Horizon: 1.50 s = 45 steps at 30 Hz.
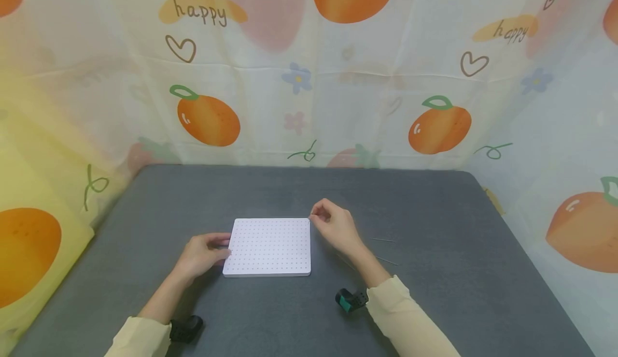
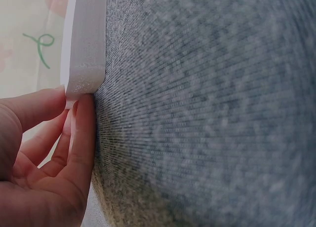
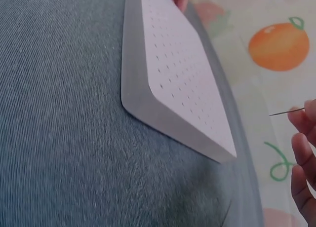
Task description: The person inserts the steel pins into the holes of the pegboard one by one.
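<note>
A white board (image 1: 270, 247) dotted with rows of small holes lies flat on the dark grey table. My left hand (image 1: 205, 254) grips its left edge; in the left wrist view the thumb rests at the top edge of the board (image 2: 89, 44) and the fingers meet its side. Above the board's far right corner, my right hand (image 1: 336, 228) pinches a thin needle-like metal pin (image 3: 286, 112) between thumb and forefinger. The pin's point sticks out past the fingertips, apart from the board in the right wrist view.
Several similar thin pins, one of them a pin (image 1: 382, 240) at the back, lie on the table (image 1: 434, 212) right of the board, near the right forearm. A patterned cloth (image 1: 357, 110) hangs behind the table and along its sides.
</note>
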{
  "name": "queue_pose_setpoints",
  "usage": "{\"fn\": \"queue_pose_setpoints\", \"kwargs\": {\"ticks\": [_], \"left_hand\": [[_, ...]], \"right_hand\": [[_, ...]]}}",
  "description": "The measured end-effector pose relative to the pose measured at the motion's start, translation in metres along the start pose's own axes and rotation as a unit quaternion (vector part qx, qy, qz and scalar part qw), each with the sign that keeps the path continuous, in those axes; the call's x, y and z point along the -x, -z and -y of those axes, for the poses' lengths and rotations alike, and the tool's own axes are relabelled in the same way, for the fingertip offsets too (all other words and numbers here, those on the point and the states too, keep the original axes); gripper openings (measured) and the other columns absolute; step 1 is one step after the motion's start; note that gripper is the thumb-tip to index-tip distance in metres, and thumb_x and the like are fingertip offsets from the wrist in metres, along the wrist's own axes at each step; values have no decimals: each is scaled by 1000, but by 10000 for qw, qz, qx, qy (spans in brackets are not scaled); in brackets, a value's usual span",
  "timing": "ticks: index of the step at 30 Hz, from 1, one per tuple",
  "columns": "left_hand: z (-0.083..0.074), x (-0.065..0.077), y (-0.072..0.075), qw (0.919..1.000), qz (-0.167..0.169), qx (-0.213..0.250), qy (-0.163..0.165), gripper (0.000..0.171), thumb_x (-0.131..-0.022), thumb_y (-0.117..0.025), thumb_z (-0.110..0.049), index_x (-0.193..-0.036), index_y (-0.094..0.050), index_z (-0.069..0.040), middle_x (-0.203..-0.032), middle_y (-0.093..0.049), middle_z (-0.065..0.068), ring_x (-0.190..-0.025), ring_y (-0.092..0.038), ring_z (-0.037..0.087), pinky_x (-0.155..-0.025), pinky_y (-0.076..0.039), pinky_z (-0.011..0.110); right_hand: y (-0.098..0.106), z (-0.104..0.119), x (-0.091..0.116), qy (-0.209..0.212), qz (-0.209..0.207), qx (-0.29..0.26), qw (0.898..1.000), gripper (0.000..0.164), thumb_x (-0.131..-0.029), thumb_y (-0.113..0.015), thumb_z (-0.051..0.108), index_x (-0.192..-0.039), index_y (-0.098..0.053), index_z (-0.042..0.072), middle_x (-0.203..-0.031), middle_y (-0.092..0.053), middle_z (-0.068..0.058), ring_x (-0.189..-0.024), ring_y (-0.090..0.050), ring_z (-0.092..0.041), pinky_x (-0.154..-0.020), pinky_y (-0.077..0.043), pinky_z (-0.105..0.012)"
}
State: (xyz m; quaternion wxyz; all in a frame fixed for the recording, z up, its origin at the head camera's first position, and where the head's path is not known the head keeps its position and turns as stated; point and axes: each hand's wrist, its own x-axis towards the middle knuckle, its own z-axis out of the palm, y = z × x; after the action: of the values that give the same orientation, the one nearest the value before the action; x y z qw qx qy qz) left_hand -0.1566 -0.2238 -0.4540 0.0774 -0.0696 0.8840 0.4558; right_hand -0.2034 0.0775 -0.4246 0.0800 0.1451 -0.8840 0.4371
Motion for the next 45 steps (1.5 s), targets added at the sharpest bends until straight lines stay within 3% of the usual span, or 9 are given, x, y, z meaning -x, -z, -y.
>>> {"fn": "queue_pose_setpoints", "kwargs": {"ticks": [5, 21, 45], "left_hand": [[0, 0, 0, 10000, -4, 16, -5, 43, -81, -65, -6, -122, -55, 2, -111, -60, 20, -78, -63, 17, -64, -54, 29], [2, -1, 2, 9999, -29, 45, -96, 42, -80, -65, -5, -120, -56, 3, -109, -62, 19, -77, -63, 17, -64, -54, 31], [2, 0, 1, 9999, -69, -44, -78, 42, -80, -66, -5, -120, -57, 1, -107, -62, 17, -77, -63, 16, -64, -54, 31]], "right_hand": [[-10, 6, -3, 222, 128, 68, 9996, 4, -83, -64, 13, -85, -61, 15, -80, -64, 7, -73, -57, -9, -67, -47, -26], [-38, 17, -9, 375, 386, 232, 9983, 3, -83, -64, 15, -85, -62, 16, -81, -66, 7, -71, -54, -8, -64, -42, -21], [-68, 36, -17, 846, 643, 1079, 9885, 5, -84, -62, 18, -86, -63, 22, -84, -68, 10, -73, -60, -6, -62, -44, -20]]}}
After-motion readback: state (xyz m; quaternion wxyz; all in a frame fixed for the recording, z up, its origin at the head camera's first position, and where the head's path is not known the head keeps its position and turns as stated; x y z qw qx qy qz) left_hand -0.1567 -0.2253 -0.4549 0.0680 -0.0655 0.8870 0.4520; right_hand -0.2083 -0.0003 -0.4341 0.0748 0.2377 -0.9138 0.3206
